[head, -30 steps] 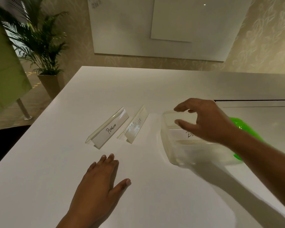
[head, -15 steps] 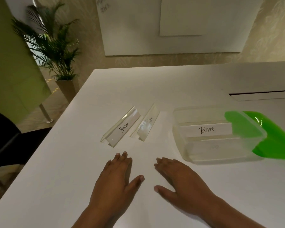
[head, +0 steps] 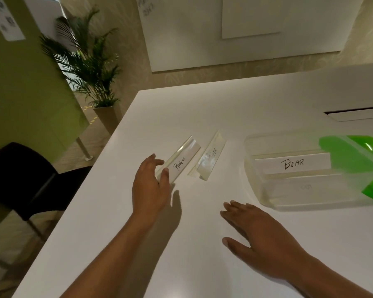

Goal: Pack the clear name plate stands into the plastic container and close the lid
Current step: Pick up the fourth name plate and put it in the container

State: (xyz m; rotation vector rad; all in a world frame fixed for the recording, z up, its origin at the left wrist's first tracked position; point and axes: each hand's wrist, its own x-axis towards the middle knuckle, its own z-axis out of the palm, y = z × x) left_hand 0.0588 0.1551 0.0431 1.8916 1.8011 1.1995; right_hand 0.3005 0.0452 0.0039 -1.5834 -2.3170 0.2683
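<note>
Two clear name plate stands lie on the white table [head: 224,108]: one labelled PENGUIN [head: 183,161] and a second with faint writing [head: 210,161] just to its right. My left hand [head: 149,186] takes the near end of the PENGUIN stand between thumb and fingers. The clear plastic container [head: 265,190] stands at the right, with a BEAR stand [head: 293,164] and another stand below it inside. Its green lid [head: 353,155] leans against its far right side. My right hand [head: 258,233] rests flat on the table, in front of the container.
A dark chair [head: 19,175] stands off the table's left edge, with a potted palm [head: 88,67] behind it. A dark cable slot [head: 357,111] runs along the table at the far right. A whiteboard hangs on the back wall.
My right hand left the container and came down flat on the table. My left hand moved forward from the table onto the near end of the PENGUIN stand.
</note>
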